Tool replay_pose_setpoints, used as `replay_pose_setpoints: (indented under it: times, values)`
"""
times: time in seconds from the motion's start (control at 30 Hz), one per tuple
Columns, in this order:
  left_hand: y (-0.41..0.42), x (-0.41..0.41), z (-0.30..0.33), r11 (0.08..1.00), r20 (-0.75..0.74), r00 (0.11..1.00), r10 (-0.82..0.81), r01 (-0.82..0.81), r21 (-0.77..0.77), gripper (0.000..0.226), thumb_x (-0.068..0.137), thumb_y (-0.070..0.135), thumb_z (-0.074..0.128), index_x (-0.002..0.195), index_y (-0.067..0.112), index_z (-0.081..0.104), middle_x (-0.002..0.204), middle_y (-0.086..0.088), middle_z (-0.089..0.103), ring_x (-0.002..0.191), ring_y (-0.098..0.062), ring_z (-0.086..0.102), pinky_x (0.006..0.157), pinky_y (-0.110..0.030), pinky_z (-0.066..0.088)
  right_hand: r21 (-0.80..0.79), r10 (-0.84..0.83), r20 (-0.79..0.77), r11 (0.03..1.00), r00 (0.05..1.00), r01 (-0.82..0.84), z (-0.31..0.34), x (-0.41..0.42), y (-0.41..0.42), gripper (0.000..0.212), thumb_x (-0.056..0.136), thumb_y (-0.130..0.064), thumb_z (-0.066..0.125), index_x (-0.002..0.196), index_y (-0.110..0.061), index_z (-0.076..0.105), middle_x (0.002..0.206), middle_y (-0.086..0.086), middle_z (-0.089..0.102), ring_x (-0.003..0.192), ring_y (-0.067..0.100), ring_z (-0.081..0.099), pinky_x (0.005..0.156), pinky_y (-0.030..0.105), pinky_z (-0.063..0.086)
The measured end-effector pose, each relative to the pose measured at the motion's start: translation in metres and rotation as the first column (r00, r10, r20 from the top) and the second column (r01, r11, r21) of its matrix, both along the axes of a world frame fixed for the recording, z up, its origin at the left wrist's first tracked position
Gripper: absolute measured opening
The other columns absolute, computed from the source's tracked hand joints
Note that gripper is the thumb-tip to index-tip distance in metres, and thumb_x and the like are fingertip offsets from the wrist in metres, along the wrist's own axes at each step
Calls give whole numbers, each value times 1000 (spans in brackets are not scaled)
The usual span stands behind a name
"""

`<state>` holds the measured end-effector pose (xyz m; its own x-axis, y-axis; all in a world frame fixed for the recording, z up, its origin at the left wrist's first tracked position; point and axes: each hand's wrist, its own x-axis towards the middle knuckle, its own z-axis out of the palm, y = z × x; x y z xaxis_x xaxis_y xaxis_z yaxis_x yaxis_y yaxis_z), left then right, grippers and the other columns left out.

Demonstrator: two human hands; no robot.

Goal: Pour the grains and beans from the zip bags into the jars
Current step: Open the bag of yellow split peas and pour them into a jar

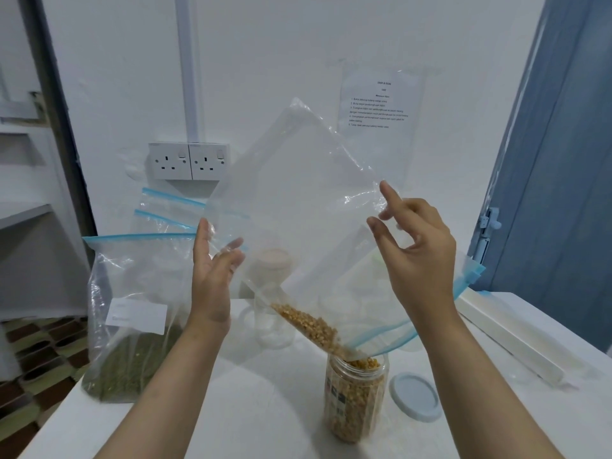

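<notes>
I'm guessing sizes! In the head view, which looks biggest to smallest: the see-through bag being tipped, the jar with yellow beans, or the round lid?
1. Tipped zip bag
2. Jar of yellow beans
3. Round lid

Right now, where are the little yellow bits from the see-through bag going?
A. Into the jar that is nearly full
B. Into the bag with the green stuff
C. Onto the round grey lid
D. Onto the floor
A: the tilted zip bag has its open corner right over the mouth of the jar, and the yellow grains slide down into it; the jar is filled almost to the top.
</notes>
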<state>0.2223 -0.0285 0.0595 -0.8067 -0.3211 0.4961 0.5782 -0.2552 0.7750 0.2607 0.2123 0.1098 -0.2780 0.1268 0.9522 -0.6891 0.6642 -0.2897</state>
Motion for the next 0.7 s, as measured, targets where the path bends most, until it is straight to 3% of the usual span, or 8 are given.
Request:
replay_pose_setpoints:
  times: [0.2,0.33,0.47,0.6,0.7]
  values:
    - [-1,0,4,998,12,1000,-8,7,70,67,98,-1,48,154,26,25,158,2,27,120,-17,62,104,-34,47,51,-31,-17,998,999,32,1,1,-2,45,92,-19,67,134,-27,54,93,-10,62,89,8,53,80,56,48]
    - [0,3,9,999,-6,1000,-7,7,43,68,95,5,53,154,28,26,156,5,31,121,-15,60,108,-37,45,17,-42,-13,999,999,42,0,3,-1,45,92,-20,67,135,-25,55,94,-11,61,90,7,52,81,57,48]
    - [2,4,12,999,-4,1000,-10,10,34,74,82,17,58,151,30,32,131,24,50,118,-10,60,105,-33,45,-14,-41,-10,999,999,41,-2,6,-1,46,93,-22,66,136,-30,51,97,-14,59,90,4,51,82,58,49]
    - [4,2,14,992,-15,998,-60,61,109,66,82,13,59,145,24,39,149,3,38,114,-9,59,97,-27,49,-17,-42,-22,999,999,41,-2,8,2,47,93,-20,66,136,-30,51,96,-14,60,91,4,52,82,58,48]
    - [5,-1,18,980,-19,995,-99,101,170,58,86,10,60,140,25,44,147,4,42,113,-5,59,95,-25,47,5,-63,-46,998,997,63,-3,10,5,45,92,-18,67,135,-27,53,96,-12,61,92,4,51,83,58,46]
